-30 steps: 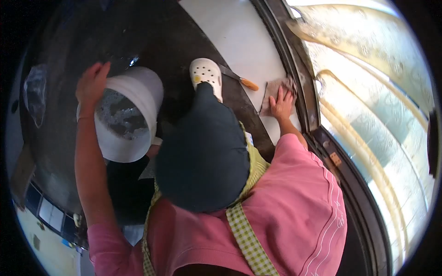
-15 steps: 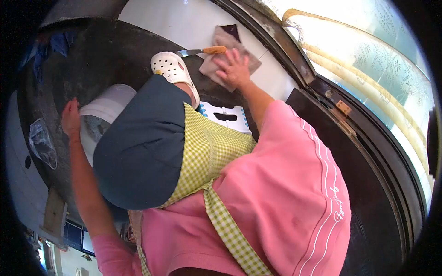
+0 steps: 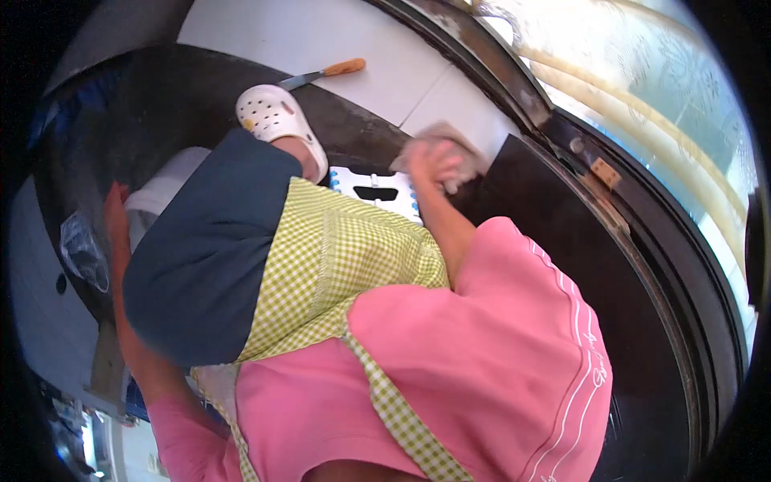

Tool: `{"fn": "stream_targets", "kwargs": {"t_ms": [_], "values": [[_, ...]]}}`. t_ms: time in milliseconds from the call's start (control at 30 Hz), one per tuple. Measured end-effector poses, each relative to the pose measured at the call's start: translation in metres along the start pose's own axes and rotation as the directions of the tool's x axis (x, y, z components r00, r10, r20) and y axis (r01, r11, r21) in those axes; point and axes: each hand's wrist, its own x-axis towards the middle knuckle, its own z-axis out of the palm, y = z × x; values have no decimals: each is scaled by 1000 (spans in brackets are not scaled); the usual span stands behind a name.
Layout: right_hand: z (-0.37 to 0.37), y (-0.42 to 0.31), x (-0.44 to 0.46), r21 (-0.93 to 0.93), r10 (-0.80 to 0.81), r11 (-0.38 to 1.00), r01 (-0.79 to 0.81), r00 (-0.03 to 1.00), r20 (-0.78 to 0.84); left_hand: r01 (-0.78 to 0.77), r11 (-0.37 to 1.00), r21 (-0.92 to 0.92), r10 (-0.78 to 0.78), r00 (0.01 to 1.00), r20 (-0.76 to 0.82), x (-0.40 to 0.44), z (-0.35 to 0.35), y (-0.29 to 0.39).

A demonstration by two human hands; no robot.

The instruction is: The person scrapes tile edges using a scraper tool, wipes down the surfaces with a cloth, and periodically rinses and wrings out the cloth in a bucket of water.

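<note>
My right hand (image 3: 434,163) is on a bunched pinkish-grey cloth (image 3: 458,149), its fingers bent onto it and slightly blurred. The cloth lies where the white tiles meet dark flooring, beside a dark panel. My left hand (image 3: 117,205) hangs past my knee by the rim of a white bucket (image 3: 152,197). Its fingers are small and blurred, and I cannot tell whether they touch the bucket. My thigh covers much of the bucket. A wooden-handled blade, a knife or scraper (image 3: 325,73), rests across the tile edge near my white clog (image 3: 277,116).
A white folding step stool (image 3: 401,199) with a handle slot is beneath me. To the right runs a dark door frame (image 3: 554,132) with a hinge, and a pale patterned curtain (image 3: 650,104) beyond it. A clear plastic bag (image 3: 83,251) lies at the left.
My right hand has drawn the cloth across the tiles toward me and the dark panel, bunching it. The wooden-handled blade now lies apart from the cloth. The camera view has shifted slightly.
</note>
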Motion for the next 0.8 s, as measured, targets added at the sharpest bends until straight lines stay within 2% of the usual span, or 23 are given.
{"fn": "stream_targets", "kwargs": {"t_ms": [33,67,100,133,167,200,233,267,300,367,400,433,467,500,533,567,600,633,667,700,800], "values": [[-12,-11,-19,-127,-153,979,160,986,63,-8,1000,-1,8,1000,15,-2,2,2],[-18,-12,-20,-173,-242,953,248,969,51,-68,993,99,63,996,58,-12,-5,12],[-20,-11,-21,-172,-229,957,232,973,40,-132,973,189,115,989,98,-17,-15,16],[-30,-12,-8,-167,-216,962,218,976,27,-139,972,190,122,988,99,-14,-13,16],[-37,-14,9,-72,-43,997,36,996,-85,-82,981,177,67,993,93,-11,-14,14],[-45,-17,30,36,142,990,-137,973,-181,-22,987,160,7,996,92,-8,-14,10],[-52,-6,64,287,224,940,-182,967,-120,-20,986,164,5,996,90,-11,-14,12],[-56,4,91,513,287,828,-226,957,-43,13,991,130,-22,997,69,-18,-12,17],[-58,-1,98,507,284,832,-224,958,-42,45,995,91,-50,998,47,-24,-9,20],[-62,-8,96,481,437,792,-376,899,-18,52,995,90,-59,996,73,-26,-14,18],[-61,-11,87,481,433,792,-376,901,-10,47,996,79,-54,994,93,-24,-19,19],[-59,-14,67,416,353,858,-300,934,-55,49,996,77,-55,995,86,-17,-25,8],[-56,-12,51,340,275,913,-226,956,-100,-71,994,86,60,990,127,-7,-27,-11],[-29,-1,44,121,66,992,-46,983,-169,-191,978,87,174,969,176,1,-25,-24],[0,10,30,-116,-150,985,130,972,-183,-184,979,85,166,968,190,12,-25,-37],[-5,-2,-16,-256,-365,901,351,931,-7,-54,998,13,51,982,179,19,-28,-41],[-20,-20,-61,-336,-529,753,565,824,201,77,996,-54,-67,983,170,21,-34,-41],[-16,-34,-68,-344,-625,662,666,744,236,82,996,-46,-73,983,170,15,-35,-31],[-13,-43,-67,-351,-711,557,753,650,268,65,998,2,-64,987,149,3,-30,-15],[-13,-45,-64,-350,-712,555,754,649,269,44,998,48,-50,991,124,-5,-26,-1],[-11,-41,-47,-347,-718,565,749,653,241,81,997,2,-80,987,137,-12,-23,7]]}}
